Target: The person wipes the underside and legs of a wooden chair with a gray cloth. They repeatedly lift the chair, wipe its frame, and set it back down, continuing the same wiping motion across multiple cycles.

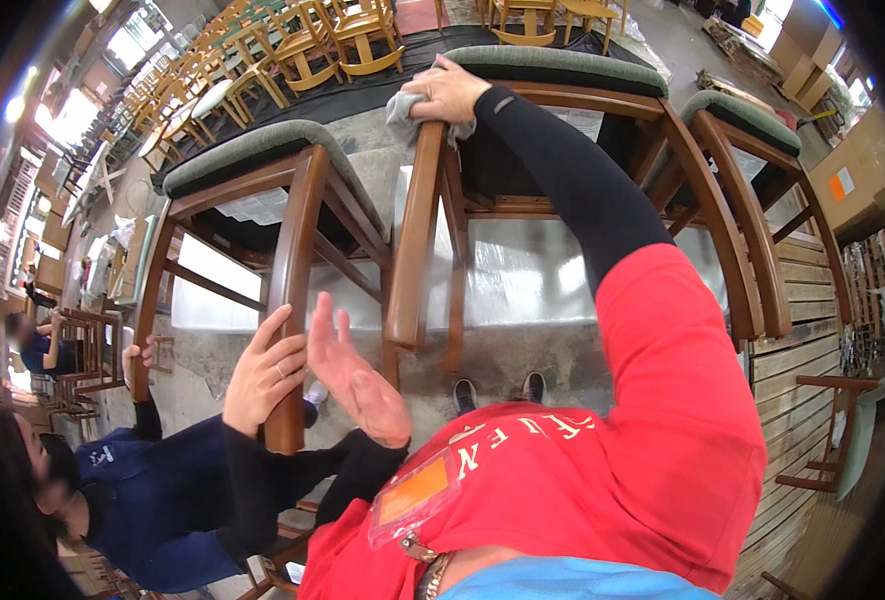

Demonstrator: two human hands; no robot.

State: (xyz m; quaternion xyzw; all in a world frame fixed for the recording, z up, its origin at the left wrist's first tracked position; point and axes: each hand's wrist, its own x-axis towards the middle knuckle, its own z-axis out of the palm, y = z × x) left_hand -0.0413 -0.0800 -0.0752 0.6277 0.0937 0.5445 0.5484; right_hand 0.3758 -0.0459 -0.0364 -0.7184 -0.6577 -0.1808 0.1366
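My right hand [451, 92] is closed on a grey cloth [403, 112], pressing it against the top of a brown wooden leg of the middle chair [553, 96], just beside its grey-green padded seat. Lower and to the left, my left hand [359, 375] has its fingers stretched out and holds nothing. It hovers beside a co-worker's hand [268, 372], which wears a ring and grips a front leg of the left chair [298, 250]. That chair has the same padded seat and brown frame.
A third padded chair [748, 125] stands at the right, before a cardboard box [863, 165]. The co-worker in dark blue [153, 500] is close on my left. Pale plastic-covered material [523, 270] shows beneath the chairs. Many light wooden chairs [363, 45] fill the far left.
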